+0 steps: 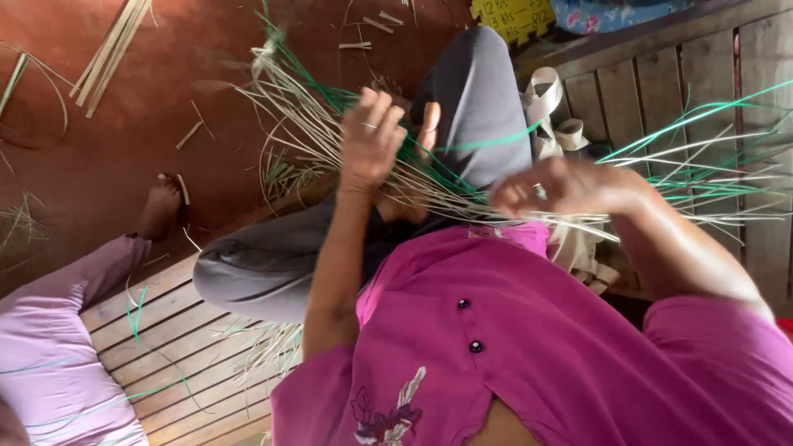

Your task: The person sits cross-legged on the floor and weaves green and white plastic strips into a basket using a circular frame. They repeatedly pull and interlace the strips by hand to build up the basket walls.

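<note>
Strips: a fan of pale and green weaving strips [462,186] lies across the lap, spreading far left and right.
Left hand [372,136]: raised, fingers loosely spread, touching strips from above.
Right hand [562,186]: fingers curled, pinching strips.
Room: wooden bench [165,330] near left; red floor [124,140] beyond.

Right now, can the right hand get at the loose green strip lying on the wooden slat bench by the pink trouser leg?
Probably not: the right hand is up in the pale and green strands, and the green strip lies across the body beyond the left arm.
</note>
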